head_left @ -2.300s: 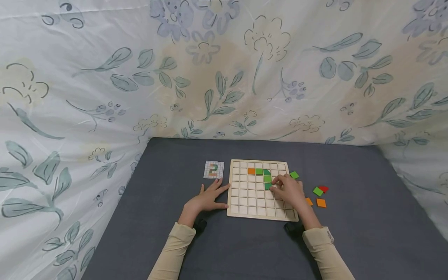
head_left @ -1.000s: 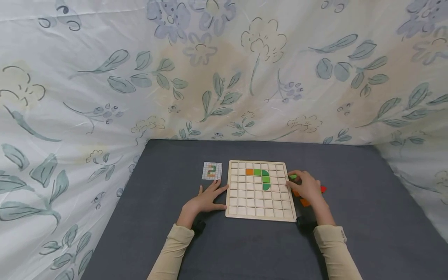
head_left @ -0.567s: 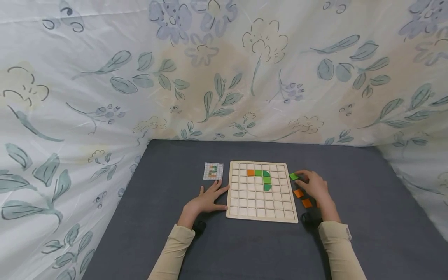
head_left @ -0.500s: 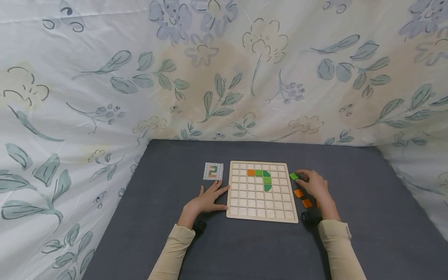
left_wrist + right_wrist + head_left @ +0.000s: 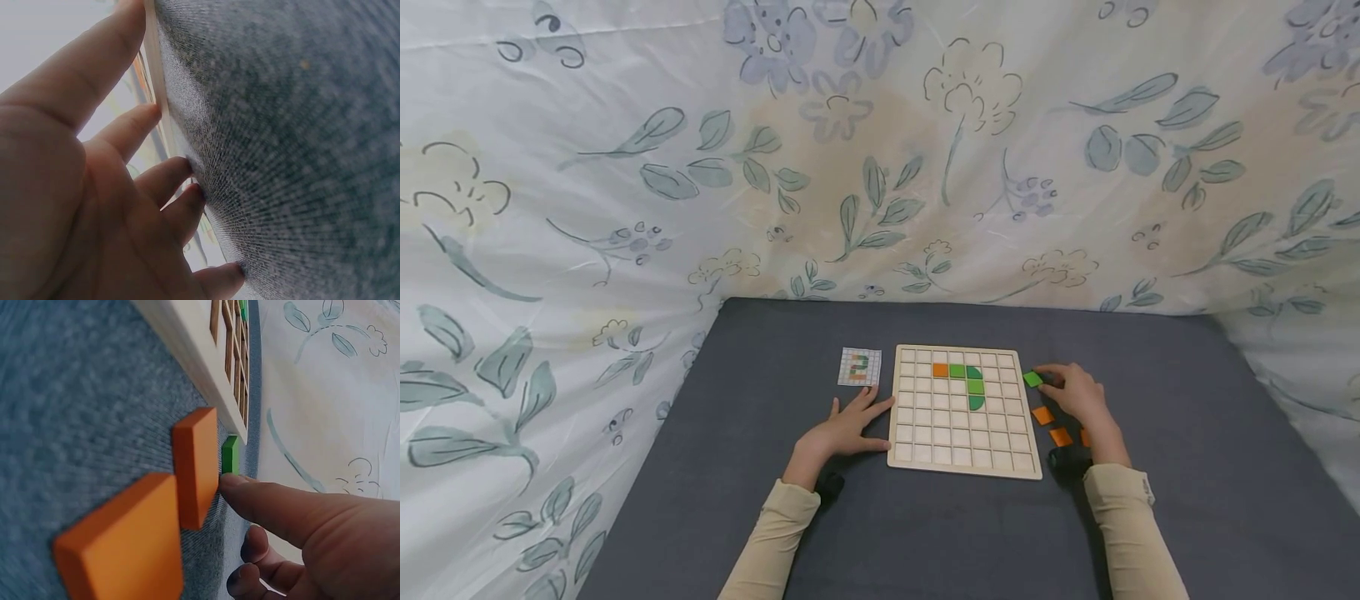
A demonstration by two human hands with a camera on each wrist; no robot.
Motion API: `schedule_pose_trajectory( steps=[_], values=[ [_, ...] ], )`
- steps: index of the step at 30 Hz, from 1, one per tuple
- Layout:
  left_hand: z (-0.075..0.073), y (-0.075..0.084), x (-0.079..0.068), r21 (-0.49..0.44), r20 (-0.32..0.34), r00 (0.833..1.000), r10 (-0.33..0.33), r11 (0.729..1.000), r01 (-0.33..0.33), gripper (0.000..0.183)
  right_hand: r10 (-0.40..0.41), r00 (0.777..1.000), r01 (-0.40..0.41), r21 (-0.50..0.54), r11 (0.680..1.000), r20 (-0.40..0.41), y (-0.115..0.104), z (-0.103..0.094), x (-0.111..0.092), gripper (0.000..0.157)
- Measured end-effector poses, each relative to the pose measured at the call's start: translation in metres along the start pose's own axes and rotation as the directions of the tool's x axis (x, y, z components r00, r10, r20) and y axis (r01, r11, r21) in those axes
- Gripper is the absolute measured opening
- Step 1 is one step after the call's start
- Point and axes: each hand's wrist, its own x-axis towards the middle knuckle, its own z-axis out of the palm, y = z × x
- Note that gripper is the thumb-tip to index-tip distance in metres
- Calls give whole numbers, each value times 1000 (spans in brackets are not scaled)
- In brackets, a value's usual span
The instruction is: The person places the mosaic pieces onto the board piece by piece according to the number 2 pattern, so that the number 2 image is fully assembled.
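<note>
A wooden grid board point(image 5: 928, 433) lies on the dark cloth with an orange square tile point(image 5: 940, 370), two light green squares and two rounded dark green tiles set in its cells. Beside its left edge my left hand point(image 5: 842, 432) rests with fingers spread; thumb and index fingertips touch the frame. The left wrist view shows that hand's palm point(image 5: 94, 206) and the board's edge. My right hand point(image 5: 1077, 396) pinches the near corner of a loose light green square tile point(image 5: 1032, 379) between thumb and index finger, right of the board. In the right wrist view the thumb meets this green tile point(image 5: 230, 455).
A small pattern card point(image 5: 860, 367) lies left of the board, above the left fingertips. Loose orange tiles point(image 5: 1042, 415) lie between the board and the right wrist, one partly covered by the arm. A floral sheet point(image 5: 880, 167) hangs behind the table.
My right hand has left the rounded dark green tile on the board and moved right to the loose green tile, staying there over the last half second. The left hand has stayed in place.
</note>
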Motion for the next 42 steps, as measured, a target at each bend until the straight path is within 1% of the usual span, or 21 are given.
schedule_pose_trajectory(
  steps=[3, 4, 7, 10, 11, 14, 19, 29, 37, 42],
  values=[
    [0, -1, -1, -29, 1, 1000, 10, 1000, -10, 77, -3, 1000, 3, -3, 1000, -13, 0, 0, -1, 37],
    [3, -6, 1, -35, -10, 999, 30, 999, -31, 78, -2, 1000, 2, -3, 1000, -18, 0, 0, -1, 37],
    [3, -6, 1, -48, -14, 999, 36, 998, -37, 79, 0, 1000, 0, -11, 1000, -30, -2, 0, -3, 36],
    [3, -5, 1, -32, -9, 1000, 26, 999, -26, 78, 4, 999, -5, -21, 1000, -40, -4, -1, -4, 34],
    [0, 0, -1, -26, 3, 1000, 3, 1000, -3, 77, 5, 999, -6, -25, 1000, -44, -5, -1, -5, 34],
    [0, 2, -1, 2, 6, 1000, -9, 1000, 9, 76, 12, 998, -13, -32, 999, -54, -6, -1, -6, 33],
    [-2, 5, -2, 10, 3, 1000, -11, 1000, 11, 75, 23, 998, -26, -40, 999, -61, -4, 0, -8, 33],
    [-3, 5, -1, 5, 2, 1000, -15, 1000, 15, 76, 3, 997, -7, -39, 999, -82, 1, -2, -12, 36],
    [-2, 3, 0, 5, 3, 1000, -14, 1000, 14, 76, -32, 995, 32, 0, 999, -100, -10, -5, -12, 37],
    [-2, 3, 0, 5, 5, 1000, -12, 1000, 12, 76, -44, 993, 45, 4, 999, -105, -19, -6, -12, 38]
  ],
)
